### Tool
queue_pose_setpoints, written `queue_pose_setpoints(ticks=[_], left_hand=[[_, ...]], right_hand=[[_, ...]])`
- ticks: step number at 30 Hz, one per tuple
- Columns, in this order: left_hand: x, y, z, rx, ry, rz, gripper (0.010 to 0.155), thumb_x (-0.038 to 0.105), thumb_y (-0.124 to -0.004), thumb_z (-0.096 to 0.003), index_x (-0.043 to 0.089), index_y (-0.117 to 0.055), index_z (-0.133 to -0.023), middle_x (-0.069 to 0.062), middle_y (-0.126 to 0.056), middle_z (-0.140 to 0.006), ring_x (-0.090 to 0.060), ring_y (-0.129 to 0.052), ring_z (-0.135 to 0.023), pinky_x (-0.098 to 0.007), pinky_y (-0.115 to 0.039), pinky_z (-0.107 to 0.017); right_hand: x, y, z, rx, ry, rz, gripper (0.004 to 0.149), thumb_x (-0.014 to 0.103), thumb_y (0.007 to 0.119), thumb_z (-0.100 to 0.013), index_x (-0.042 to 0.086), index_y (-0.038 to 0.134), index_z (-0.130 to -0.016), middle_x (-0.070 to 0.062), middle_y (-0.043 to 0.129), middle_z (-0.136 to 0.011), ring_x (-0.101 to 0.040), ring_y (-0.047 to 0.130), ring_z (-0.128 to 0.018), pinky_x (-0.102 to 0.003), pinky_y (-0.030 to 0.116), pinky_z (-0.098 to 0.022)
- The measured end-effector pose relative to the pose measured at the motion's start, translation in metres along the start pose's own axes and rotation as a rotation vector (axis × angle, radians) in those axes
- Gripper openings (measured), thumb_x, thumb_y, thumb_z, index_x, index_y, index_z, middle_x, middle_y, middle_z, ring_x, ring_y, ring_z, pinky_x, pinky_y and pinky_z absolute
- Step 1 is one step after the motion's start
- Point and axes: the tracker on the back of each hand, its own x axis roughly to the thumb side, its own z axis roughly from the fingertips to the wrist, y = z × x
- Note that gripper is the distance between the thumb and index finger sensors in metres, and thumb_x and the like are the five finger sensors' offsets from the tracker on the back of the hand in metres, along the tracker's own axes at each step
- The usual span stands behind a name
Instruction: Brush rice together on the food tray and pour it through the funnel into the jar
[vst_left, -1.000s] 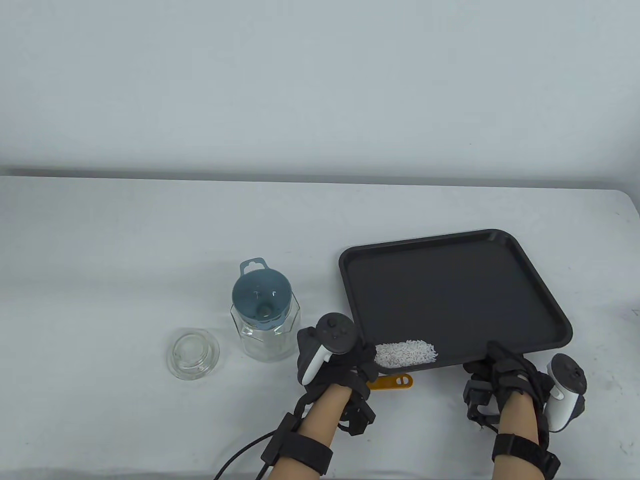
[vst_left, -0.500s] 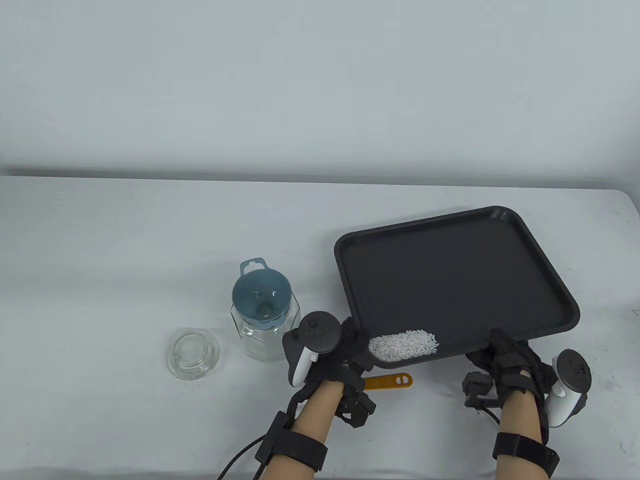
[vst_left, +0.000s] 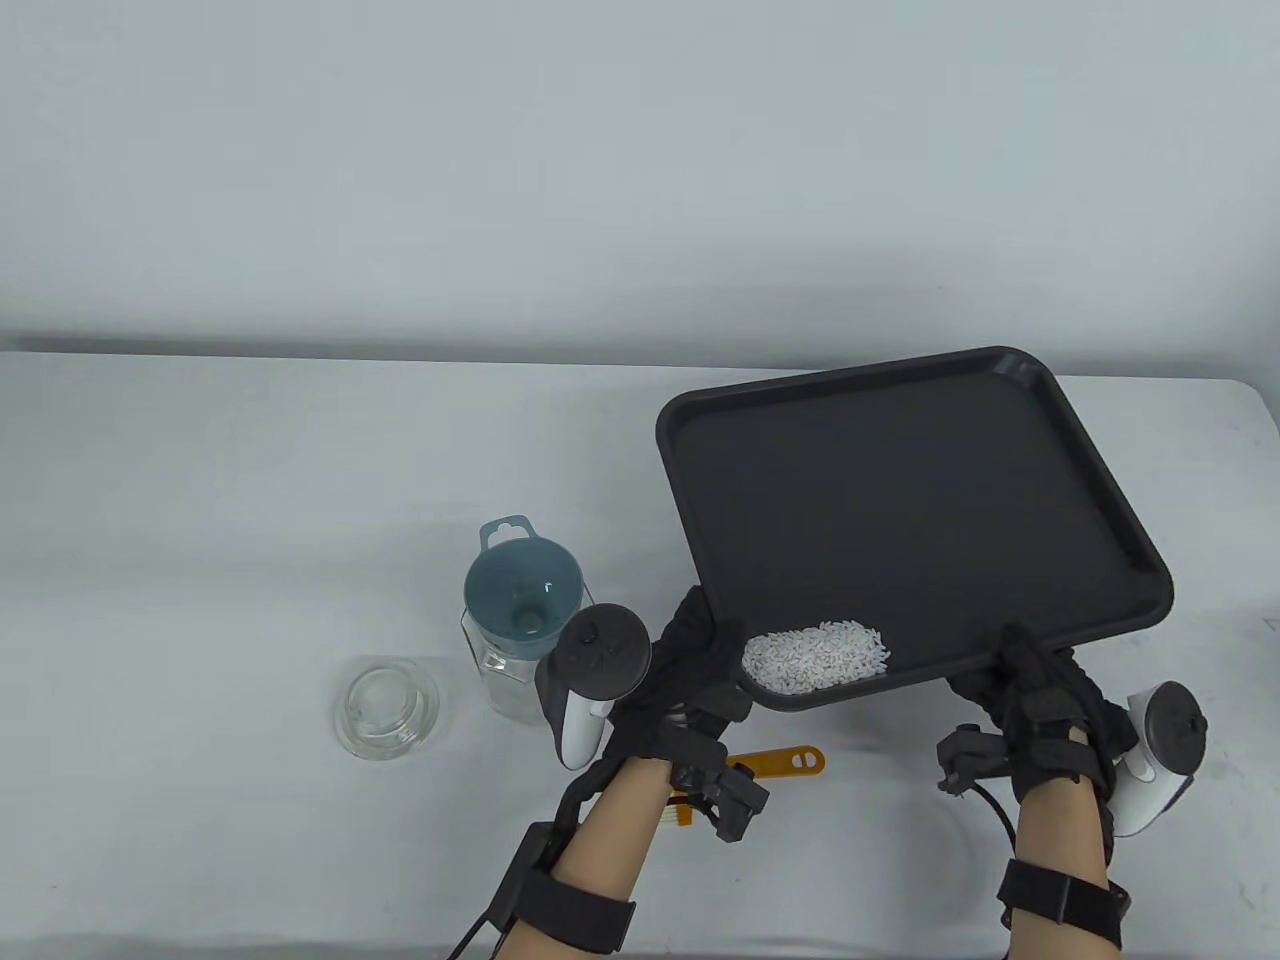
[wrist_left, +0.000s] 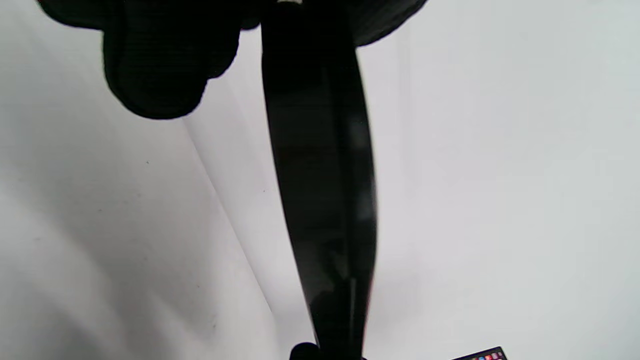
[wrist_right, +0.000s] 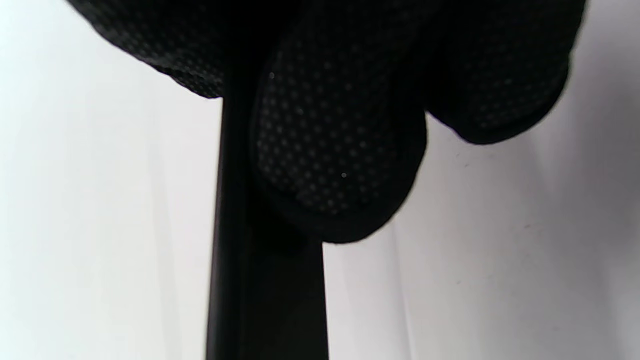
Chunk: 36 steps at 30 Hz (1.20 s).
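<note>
Both hands, left hand (vst_left: 690, 660) and right hand (vst_left: 1030, 700), grip the lifted tray (vst_left: 900, 480); rice (vst_left: 815, 655) is piled at its near-left corner. Next: tip it into the funnel (vst_left: 522, 585).

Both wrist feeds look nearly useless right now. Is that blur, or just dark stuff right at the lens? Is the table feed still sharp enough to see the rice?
Table view: evenly lit and sharp; the pile of white rice on the black rectangular food tray shows individual grains. Left wrist view: soft, the tray edge a dark blurred band under the left hand. Right wrist view: the right hand's fingers fill the frame close up; dotted glove fabric is still visible.
</note>
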Motion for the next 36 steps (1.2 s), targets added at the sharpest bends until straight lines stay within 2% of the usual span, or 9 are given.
queue_pose_setpoints(ticks=[2,6,12,16,19,21,26,31,36], left_hand=[[0.012,0.009,0.004,0.022,-0.024,0.002,0.08,0.03,-0.059,-0.0569,-0.024,-0.019,-0.1,-0.047,-0.059,-0.091,-0.059,-0.081,-0.068,-0.076,-0.052,-0.059],[0.038,0.044,0.012,0.043,-0.043,-0.012,0.078,0.028,-0.057,-0.0568,-0.025,-0.021,-0.1,-0.047,-0.062,-0.09,-0.059,-0.083,-0.066,-0.075,-0.054,-0.058],[0.059,0.107,0.017,0.131,0.005,-0.152,0.072,0.02,-0.069,-0.0527,-0.026,-0.038,-0.098,-0.043,-0.075,-0.082,-0.052,-0.092,-0.056,-0.071,-0.063,-0.055],[0.059,0.146,0.016,0.161,0.054,-0.187,0.07,0.019,-0.076,-0.0499,-0.027,-0.051,-0.095,-0.037,-0.085,-0.072,-0.043,-0.097,-0.045,-0.068,-0.068,-0.054],[0.051,0.172,0.012,0.112,0.049,-0.145,0.073,0.019,-0.078,-0.0488,-0.029,-0.049,-0.096,-0.037,-0.085,-0.072,-0.043,-0.098,-0.046,-0.073,-0.06,-0.058],[0.045,0.183,0.011,0.09,0.074,-0.103,0.076,0.016,-0.079,-0.048,-0.03,-0.043,-0.097,-0.04,-0.082,-0.076,-0.046,-0.096,-0.051,-0.078,-0.052,-0.06],[0.024,0.205,0.004,0.152,0.083,-0.118,0.074,0.013,-0.08,-0.0457,-0.027,-0.048,-0.098,-0.038,-0.083,-0.076,-0.045,-0.096,-0.052,-0.081,-0.048,-0.061],[0.009,0.215,-0.003,0.182,0.057,-0.308,0.072,0.017,-0.08,-0.0463,-0.023,-0.053,-0.099,-0.031,-0.087,-0.077,-0.039,-0.098,-0.053,-0.079,-0.047,-0.062],[-0.002,0.218,-0.008,0.262,0.036,-0.348,0.07,0.017,-0.08,-0.0461,-0.02,-0.056,-0.099,-0.03,-0.088,-0.077,-0.041,-0.097,-0.054,-0.079,-0.045,-0.063]], right_hand=[[0.009,0.011,0.001,0.036,-0.035,0.0,0.049,0.034,0.072,-0.049,-0.01,0.059,-0.067,-0.017,0.089,-0.059,-0.011,0.107,-0.026,-0.044,0.083,-0.036],[0.024,0.037,0.004,0.085,-0.083,-0.026,0.051,0.035,0.072,-0.049,-0.011,0.058,-0.067,-0.017,0.089,-0.059,-0.011,0.107,-0.026,-0.044,0.083,-0.037],[0.038,0.087,0.008,0.207,-0.137,-0.039,0.052,0.035,0.07,-0.05,-0.011,0.056,-0.069,-0.018,0.087,-0.063,-0.013,0.107,-0.03,-0.045,0.082,-0.04],[0.047,0.117,0.006,0.257,-0.159,-0.018,0.053,0.034,0.07,-0.051,-0.013,0.055,-0.07,-0.02,0.086,-0.065,-0.015,0.107,-0.033,-0.047,0.08,-0.041],[0.055,0.145,0.001,0.27,-0.188,0.012,0.054,0.034,0.07,-0.051,-0.014,0.053,-0.071,-0.022,0.085,-0.067,-0.016,0.107,-0.035,-0.047,0.08,-0.043],[0.059,0.157,-0.002,0.269,-0.205,0.042,0.055,0.033,0.071,-0.051,-0.014,0.053,-0.071,-0.022,0.085,-0.067,-0.016,0.107,-0.036,-0.047,0.079,-0.043],[0.065,0.185,-0.007,0.28,-0.231,0.115,0.054,0.032,0.07,-0.051,-0.014,0.052,-0.073,-0.023,0.083,-0.07,-0.017,0.107,-0.039,-0.048,0.079,-0.044],[0.065,0.199,-0.009,0.269,-0.23,0.177,0.052,0.032,0.071,-0.051,-0.011,0.052,-0.075,-0.021,0.083,-0.072,-0.018,0.107,-0.042,-0.048,0.078,-0.045],[0.062,0.21,-0.014,0.25,-0.22,0.214,0.051,0.031,0.072,-0.05,-0.008,0.054,-0.077,-0.02,0.083,-0.073,-0.019,0.107,-0.042,-0.048,0.078,-0.045]])
